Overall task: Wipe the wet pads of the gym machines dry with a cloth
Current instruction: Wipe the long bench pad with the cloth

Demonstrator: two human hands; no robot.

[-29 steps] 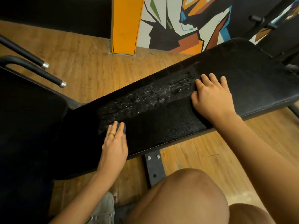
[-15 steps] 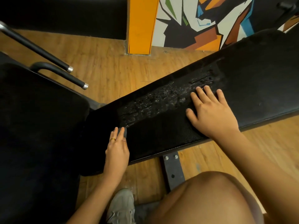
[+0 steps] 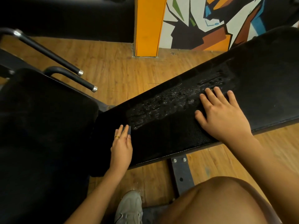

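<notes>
Between the two hands, a long black leather-textured bench pad (image 3: 267, 78) carries a glistening, beaded wet patch (image 3: 169, 102) that runs along its far half from one hand to the other. The person's right hand (image 3: 223, 117) lies flat on the pad with fingers spread and straight, fingertips touching the patch's right end. The left hand (image 3: 121, 147), wearing a gold ring (image 3: 117, 136), rests flat at the patch's near left corner, fingers straight and together; a grey-blue sliver (image 3: 129, 129) shows at its fingertips (whether it is cloth cannot be told). The hands are well apart and neither grips anything. Left of the left hand sits a second black padded seat (image 3: 40, 126), with two black bar handles tipped in silver (image 3: 76, 78) beyond it. Below the hands are a grey bolted metal bracket (image 3: 181, 172), a grey shoe (image 3: 129, 207) and a bare knee (image 3: 218, 199), all over a wooden plank floor (image 3: 121, 75).
</notes>
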